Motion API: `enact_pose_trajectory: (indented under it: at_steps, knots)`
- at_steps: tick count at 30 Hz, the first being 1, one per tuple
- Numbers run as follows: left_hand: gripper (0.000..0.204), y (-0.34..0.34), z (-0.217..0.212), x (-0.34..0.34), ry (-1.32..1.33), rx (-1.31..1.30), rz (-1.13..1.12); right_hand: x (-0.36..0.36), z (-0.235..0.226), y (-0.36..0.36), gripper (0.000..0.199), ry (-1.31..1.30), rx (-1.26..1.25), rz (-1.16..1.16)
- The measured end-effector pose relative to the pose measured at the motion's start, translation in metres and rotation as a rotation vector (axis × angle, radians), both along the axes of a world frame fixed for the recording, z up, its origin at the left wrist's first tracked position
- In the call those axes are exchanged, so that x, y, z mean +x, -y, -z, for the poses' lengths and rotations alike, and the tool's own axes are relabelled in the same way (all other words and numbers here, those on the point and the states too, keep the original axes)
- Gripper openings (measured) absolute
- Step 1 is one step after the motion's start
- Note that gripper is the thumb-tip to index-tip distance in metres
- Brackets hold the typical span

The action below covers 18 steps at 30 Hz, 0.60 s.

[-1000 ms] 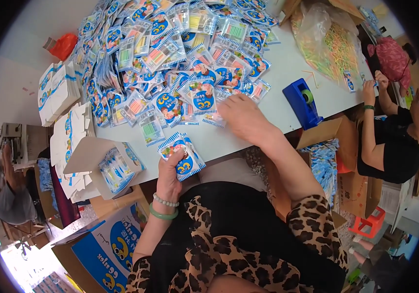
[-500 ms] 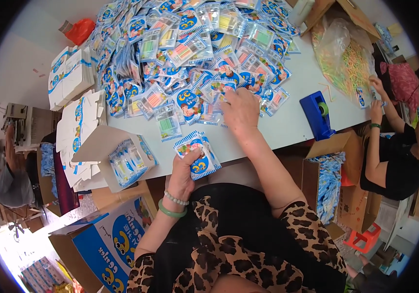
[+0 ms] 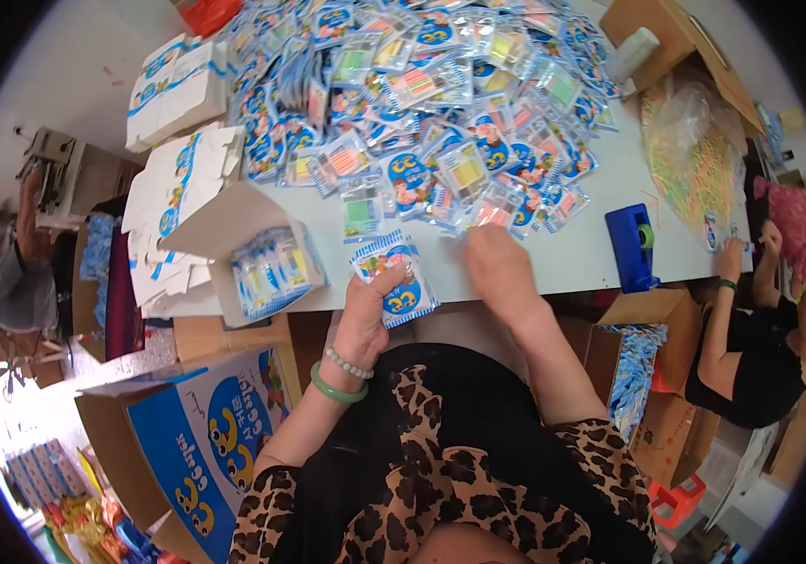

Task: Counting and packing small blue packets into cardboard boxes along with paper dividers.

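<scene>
My left hand is closed on a small stack of flat candy packets, blue and white with a cartoon print, thumb on top. The stack is held just over the table's front edge. My right hand is at the near edge of the pile, blurred, back upward. Its fingers are curled away from view, so whether they grip anything cannot be made out. Just beyond its knuckles lies a clear-sided packet with pink sticks. A large heap of the same packets covers the far middle of the table.
An open white carton with packets inside lies left of my hands, near flattened white cartons. On the right stand a blue tape dispenser and a bag of coloured sticks. A co-worker works at the far right.
My right hand has drawn back from the heap toward me. The stack in my left hand sits slightly higher and more squared. The whole view has shifted a little.
</scene>
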<state>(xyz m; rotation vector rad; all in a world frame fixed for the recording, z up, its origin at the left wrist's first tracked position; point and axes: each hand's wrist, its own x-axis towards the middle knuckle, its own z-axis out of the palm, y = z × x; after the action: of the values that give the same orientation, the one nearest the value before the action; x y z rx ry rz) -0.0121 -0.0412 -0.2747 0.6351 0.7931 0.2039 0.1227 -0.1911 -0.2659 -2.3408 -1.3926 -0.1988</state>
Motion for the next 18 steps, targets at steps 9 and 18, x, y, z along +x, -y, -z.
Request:
enact_pose_trajectory:
  at_steps: [9, 18]
  knots:
    - [0.037, 0.008, -0.017, 0.001, 0.157, 0.009, -0.050, -0.051, 0.006, -0.050, 0.024, -0.806, 0.283, 0.212]
    - [0.045, -0.020, 0.007, -0.037, 0.152, 0.004, 0.095, -0.039, 0.014, -0.054, 0.029, -1.358, 0.079, -0.265]
